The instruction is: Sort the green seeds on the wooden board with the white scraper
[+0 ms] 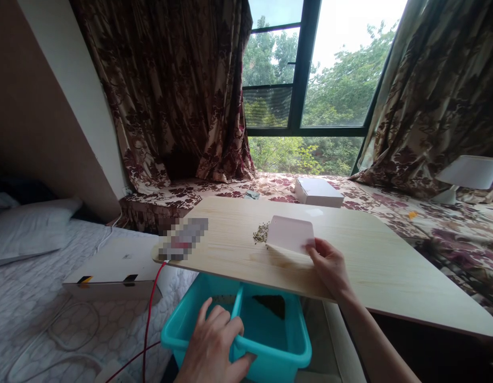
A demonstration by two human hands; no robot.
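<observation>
The pale pink, thin rectangular card [290,233] with rounded corners is on or just above the light wood-grain tabletop [222,255], its long axis running roughly left to right and slanting slightly towards the near right. Its left edge is right beside the small loose scatter of speckled, seed-like grains [261,234], so the card lies between those grains and the right hand [330,266] — the nearer of the two. That hand comes in from the near right and is closed on the card's near right corner, pinching it between thumb and fingers; whether the card's underside is flat against the wood cannot be told. The left hand [214,340] is lower, short of the tabletop's near edge, over the turquoise plastic two-compartment bin [286,357]. Its fingers are spread and loosely bent around the turquoise upright divider [238,306] — whether they actually grip it cannot be told. The bin sits just below the near edge of the tabletop, partly under it, with a dark granular heap [273,306] in its right compartment and a few small bits visible in the left one.
</observation>
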